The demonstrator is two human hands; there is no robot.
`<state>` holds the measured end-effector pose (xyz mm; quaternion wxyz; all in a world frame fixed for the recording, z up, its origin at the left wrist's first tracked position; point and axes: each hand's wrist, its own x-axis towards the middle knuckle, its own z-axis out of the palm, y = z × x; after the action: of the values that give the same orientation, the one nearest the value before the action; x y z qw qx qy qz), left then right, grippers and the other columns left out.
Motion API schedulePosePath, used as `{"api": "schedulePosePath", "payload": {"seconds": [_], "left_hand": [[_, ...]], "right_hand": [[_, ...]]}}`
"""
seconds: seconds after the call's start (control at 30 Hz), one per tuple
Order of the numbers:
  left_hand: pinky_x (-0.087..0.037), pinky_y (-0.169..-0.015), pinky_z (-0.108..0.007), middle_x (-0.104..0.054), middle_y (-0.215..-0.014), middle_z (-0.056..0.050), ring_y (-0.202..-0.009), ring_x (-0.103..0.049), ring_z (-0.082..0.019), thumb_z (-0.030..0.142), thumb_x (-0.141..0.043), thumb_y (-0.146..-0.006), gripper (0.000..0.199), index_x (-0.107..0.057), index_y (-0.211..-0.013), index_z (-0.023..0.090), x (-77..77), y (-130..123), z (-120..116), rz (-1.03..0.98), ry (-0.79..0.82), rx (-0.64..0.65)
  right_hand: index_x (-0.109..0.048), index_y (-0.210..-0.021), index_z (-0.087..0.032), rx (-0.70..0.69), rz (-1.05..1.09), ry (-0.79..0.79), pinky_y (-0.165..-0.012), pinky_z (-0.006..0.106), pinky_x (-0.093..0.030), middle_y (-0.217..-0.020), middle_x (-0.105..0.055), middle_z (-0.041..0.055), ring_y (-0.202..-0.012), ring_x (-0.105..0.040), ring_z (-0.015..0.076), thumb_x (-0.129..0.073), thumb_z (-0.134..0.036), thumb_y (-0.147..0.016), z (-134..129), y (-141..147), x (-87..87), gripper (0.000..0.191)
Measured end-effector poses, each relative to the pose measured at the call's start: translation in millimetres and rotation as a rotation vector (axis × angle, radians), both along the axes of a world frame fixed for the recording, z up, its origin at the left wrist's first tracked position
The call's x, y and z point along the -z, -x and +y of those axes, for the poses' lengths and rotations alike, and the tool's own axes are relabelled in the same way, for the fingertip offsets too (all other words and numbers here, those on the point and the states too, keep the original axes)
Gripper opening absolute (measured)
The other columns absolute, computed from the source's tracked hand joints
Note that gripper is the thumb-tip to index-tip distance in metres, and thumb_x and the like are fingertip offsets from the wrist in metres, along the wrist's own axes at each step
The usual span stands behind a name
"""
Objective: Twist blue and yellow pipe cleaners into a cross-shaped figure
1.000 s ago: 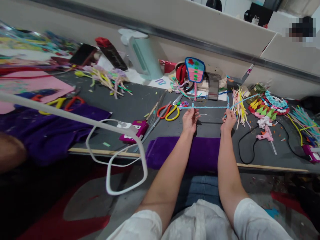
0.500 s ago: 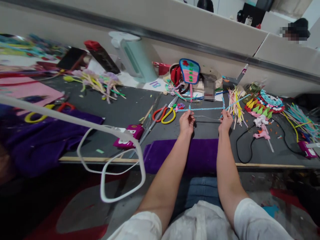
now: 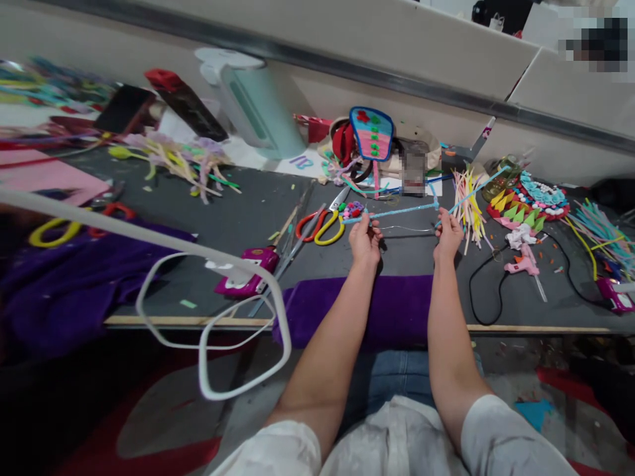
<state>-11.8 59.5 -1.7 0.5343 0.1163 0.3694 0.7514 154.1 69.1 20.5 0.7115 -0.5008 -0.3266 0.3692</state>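
A light blue fuzzy strip (image 3: 404, 211) stretches between my two hands above the dark table. My left hand (image 3: 366, 239) pinches its left end, near the orange and yellow scissors. At the other end my right hand (image 3: 448, 233) is closed on the strip, and a blue length slants up to the right from its fingers. Another short piece of the strip sticks up just left of that hand. Below the strip, a thin pale wire (image 3: 404, 228) sags between the hands. Under my forearms lies a folded purple cloth (image 3: 397, 307).
Scissors (image 3: 330, 226) lie left of my left hand. Behind stand a mint kettle (image 3: 262, 106) and a blue-edged craft piece (image 3: 372, 134). A pink glue gun (image 3: 523, 263) with a black cable lies at right. White glasses frames (image 3: 243, 357) hang at lower left.
The view has shifted slightly. My left hand has moved a little left, and the blue strip now tilts upward to the right. Both hands keep their hold.
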Motion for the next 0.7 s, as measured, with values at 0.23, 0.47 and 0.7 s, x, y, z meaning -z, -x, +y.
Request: {"api": "schedulePosePath", "payload": {"seconds": [0.23,0.47,0.7], "left_hand": [[-0.041,-0.043,-0.015,-0.06,-0.062,0.003,-0.044,-0.051,-0.004,0.039,-0.071,-0.076,0.026,-0.062,-0.085,0.017,2.4,2,0,-0.043,-0.005,0.001],[-0.048,-0.053,-0.016,-0.063,-0.063,0.001,-0.049,-0.057,-0.005,0.034,-0.063,-0.082,0.019,-0.06,-0.084,0.016,6.0,6,1,-0.146,-0.006,0.003],[-0.05,-0.056,-0.018,-0.064,-0.064,0.0,-0.052,-0.059,-0.007,0.031,-0.058,-0.085,0.016,-0.06,-0.083,0.016,7.4,7,-2,-0.174,-0.014,0.015]], "right_hand": [[-0.07,-0.093,-0.015,0.04,-0.025,-0.024,-0.048,0.017,-0.035,-0.073,-0.059,-0.001,-0.055,-0.041,0.0051,-0.059,-0.041,-0.076,0,-2,0.9,0.033],[-0.065,-0.082,-0.016,-0.025,-0.085,-0.014,-0.044,0.017,-0.032,-0.077,-0.062,-0.0006,-0.052,-0.043,0.0047,-0.059,-0.035,-0.076,-1,4,4.0,0.021],[-0.063,-0.087,-0.015,-0.074,0.03,0.16,-0.04,0.017,-0.027,-0.05,-0.039,-0.0109,-0.04,-0.032,0.0041,-0.057,-0.026,-0.076,8,5,15.6,0.017]]}}
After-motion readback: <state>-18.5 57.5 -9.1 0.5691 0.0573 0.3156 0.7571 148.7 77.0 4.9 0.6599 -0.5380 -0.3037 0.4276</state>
